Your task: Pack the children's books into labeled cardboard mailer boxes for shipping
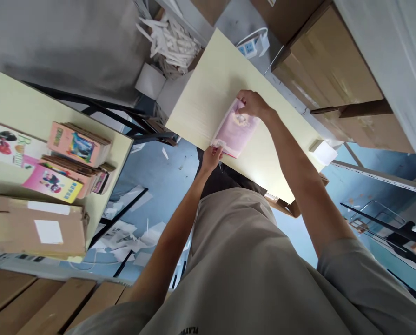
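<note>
A flat, rectangular pink packet [241,128] with a pale round design rests on the cream tabletop [201,100]. Its surface looks filmy, and what is inside cannot be made out. My left hand [212,159] pinches the near left corner of the packet, at the table's front edge. At the packet's far end, my right hand [254,103] is closed over the edge, with the thumb on top and the fingers curled around it.
On the left, another table holds stacks of booklets [77,146] and a cardboard box [36,228]. White paper strips [173,42] are heaped behind the work table, near a power strip [247,48]. Large cartons [333,60] stand right; paper scraps [131,237] litter the floor.
</note>
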Action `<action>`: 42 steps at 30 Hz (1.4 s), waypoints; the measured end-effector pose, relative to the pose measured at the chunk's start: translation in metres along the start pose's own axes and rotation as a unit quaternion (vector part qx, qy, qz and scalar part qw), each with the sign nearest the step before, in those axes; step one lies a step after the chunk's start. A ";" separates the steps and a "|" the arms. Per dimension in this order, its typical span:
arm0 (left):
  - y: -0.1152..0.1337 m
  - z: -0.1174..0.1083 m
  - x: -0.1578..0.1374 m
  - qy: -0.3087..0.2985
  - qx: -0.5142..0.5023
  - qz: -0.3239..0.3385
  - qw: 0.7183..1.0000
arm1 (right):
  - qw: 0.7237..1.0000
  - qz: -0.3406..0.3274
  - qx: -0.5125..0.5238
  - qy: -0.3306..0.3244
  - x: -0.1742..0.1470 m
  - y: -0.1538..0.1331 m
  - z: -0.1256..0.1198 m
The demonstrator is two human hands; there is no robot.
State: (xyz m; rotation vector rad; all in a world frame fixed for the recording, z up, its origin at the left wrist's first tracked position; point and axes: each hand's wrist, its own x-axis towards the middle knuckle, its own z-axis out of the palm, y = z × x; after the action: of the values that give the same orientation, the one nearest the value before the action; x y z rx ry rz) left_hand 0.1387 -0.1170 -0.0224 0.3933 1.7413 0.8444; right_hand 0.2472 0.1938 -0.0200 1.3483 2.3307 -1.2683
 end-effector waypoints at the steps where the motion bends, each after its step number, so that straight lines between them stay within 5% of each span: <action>1: 0.000 -0.007 0.004 -0.021 0.058 0.000 0.998 | 1.000 0.013 -0.011 0.006 0.003 -0.001 0.008; 7: 0.022 -0.052 0.020 -0.092 0.386 0.069 0.915 | 0.995 0.068 -0.041 0.064 -0.008 -0.026 0.037; 13: 0.083 -0.069 0.054 -0.040 0.426 0.192 0.883 | 0.980 0.134 -0.053 0.134 -0.067 -0.068 0.057; 20: 0.123 -0.060 0.072 -0.146 0.537 0.274 0.784 | 0.969 0.215 0.004 0.122 -0.144 -0.106 0.109; 25: 0.143 -0.066 0.074 -0.182 0.564 0.282 0.755 | 0.961 0.230 0.041 0.146 -0.153 -0.127 0.115; 30: 0.208 -0.051 0.081 -0.207 0.513 0.389 0.736 | 0.947 0.190 0.071 0.248 -0.151 -0.138 0.059; 37: 0.372 0.020 0.062 -0.174 0.293 0.588 0.734 | 0.880 0.099 0.011 0.464 -0.162 -0.143 -0.112; 42: 0.457 0.054 0.041 -0.126 0.259 0.638 0.714 | 0.861 0.081 -0.040 0.501 -0.151 -0.128 -0.216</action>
State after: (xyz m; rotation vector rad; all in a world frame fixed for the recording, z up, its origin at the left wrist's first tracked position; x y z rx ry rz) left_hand 0.1069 0.2426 0.2654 2.1512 1.2277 1.0932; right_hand 0.2901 0.2279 0.2678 2.5288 2.6496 -0.3867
